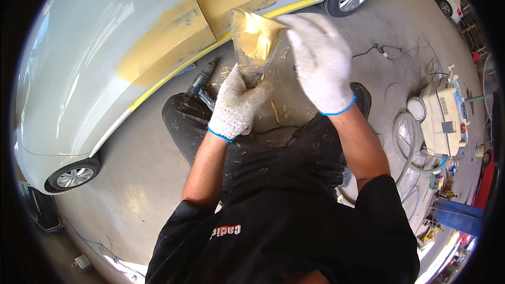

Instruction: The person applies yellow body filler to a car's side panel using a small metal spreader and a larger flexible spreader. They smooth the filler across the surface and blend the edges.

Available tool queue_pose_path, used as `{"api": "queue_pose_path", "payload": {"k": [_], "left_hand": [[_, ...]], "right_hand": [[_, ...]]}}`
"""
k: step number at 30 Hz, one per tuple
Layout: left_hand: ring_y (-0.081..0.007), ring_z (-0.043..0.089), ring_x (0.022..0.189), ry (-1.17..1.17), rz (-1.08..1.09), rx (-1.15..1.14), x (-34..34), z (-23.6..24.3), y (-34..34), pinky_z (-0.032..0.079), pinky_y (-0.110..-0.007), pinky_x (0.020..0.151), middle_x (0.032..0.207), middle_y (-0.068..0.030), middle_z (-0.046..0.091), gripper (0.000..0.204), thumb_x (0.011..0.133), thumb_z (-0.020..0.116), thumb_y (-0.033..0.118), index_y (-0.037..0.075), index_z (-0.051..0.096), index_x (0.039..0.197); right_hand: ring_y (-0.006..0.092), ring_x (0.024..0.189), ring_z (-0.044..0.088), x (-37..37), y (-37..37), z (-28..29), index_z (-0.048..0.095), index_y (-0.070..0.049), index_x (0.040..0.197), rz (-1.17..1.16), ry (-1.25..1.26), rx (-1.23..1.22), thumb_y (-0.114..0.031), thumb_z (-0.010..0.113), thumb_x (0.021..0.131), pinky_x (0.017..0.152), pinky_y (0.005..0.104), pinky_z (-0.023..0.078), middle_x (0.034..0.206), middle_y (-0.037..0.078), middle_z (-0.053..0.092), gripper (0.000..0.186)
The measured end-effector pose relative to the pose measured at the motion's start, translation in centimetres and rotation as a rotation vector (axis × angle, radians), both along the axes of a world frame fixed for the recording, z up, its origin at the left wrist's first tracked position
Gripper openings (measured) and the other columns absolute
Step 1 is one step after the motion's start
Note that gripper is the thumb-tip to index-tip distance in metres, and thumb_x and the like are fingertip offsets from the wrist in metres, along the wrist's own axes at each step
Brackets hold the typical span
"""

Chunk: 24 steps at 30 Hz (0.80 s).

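Pale-yellow paste [258, 34] lay thick on a translucent sheet [252, 62] at the upper centre of the frame, in front of the light-coloured car [79, 84].

Head view: The gloved left hand [236, 102] was clamped on the lower edge of the sheet, its thumb at the lower-left corner; the remaining fingers were partly hidden. The gloved right hand [322, 58] was at the sheet's upper-right corner, its fingers close together and blurred; whether they gripped anything could not be told. A dark power tool [200, 81] lay left of the left hand; a wheeled machine [444, 115] stood at the right of the frame.

Handling: The sheet was judged light and fairly stiff, the paste soft, sticky and easily smeared. The bare lower margin was the suitable grip point; the coated face was likely to be slippery and was best left untouched.
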<state>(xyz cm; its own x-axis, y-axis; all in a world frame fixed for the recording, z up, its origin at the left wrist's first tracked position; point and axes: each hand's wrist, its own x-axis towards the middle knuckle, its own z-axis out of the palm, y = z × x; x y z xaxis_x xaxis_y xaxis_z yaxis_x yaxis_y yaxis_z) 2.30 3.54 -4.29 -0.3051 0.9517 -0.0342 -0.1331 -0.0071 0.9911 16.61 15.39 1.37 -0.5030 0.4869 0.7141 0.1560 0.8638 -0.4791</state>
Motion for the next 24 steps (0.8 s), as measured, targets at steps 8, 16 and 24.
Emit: {"api": "queue_pose_path", "payload": {"k": [8, 16, 24], "left_hand": [[-0.0114, 0.067, 0.076, -0.007, -0.03, -0.15, 0.3, 1.5, -0.4, 0.054, -0.029, 0.065, 0.104, -0.007, 0.072, 0.046, 0.095, 0.074, 0.003, -0.001, 0.057, 0.138], [-0.0085, 0.049, 0.041, -0.018, 0.016, -0.07, 0.9, 2.6, -0.9, 0.037, -0.026, 0.036, 0.08, -0.0029, 0.063, 0.042, 0.095, 0.075, 0.003, -0.001, 0.056, 0.132], [-0.0168, 0.061, 0.097, 1.08, 0.474, 0.455, -1.2, -1.7, 3.2, 0.054, -0.033, 0.088, 0.114, -0.0102, 0.062, 0.052, 0.096, 0.072, -0.002, 0.007, 0.058, 0.145]], "right_hand": [[0.031, 0.097, 0.071, 1.1, 2.3, 2.9, 0.077, -0.003, 0.117, 0.23, 0.077, 0.191, -0.002, 0.067, 0.096, 0.089, 0.0372, 0.06, 0.108, 0.015, 0.073, 0.023], [0.029, 0.108, 0.071, 2.1, 6.6, -0.2, 0.076, 0.0, 0.119, 0.039, -0.219, 0.012, -0.01, 0.066, 0.102, 0.097, 0.0386, 0.056, 0.109, 0.014, 0.076, 0.022], [0.0203, 0.096, 0.075, 0.2, 2.5, -4.5, 0.068, 0.001, 0.131, 0.508, 0.621, -1.605, -0.009, 0.065, 0.101, 0.081, 0.0329, 0.066, 0.11, 0.011, 0.076, 0.032]]}}
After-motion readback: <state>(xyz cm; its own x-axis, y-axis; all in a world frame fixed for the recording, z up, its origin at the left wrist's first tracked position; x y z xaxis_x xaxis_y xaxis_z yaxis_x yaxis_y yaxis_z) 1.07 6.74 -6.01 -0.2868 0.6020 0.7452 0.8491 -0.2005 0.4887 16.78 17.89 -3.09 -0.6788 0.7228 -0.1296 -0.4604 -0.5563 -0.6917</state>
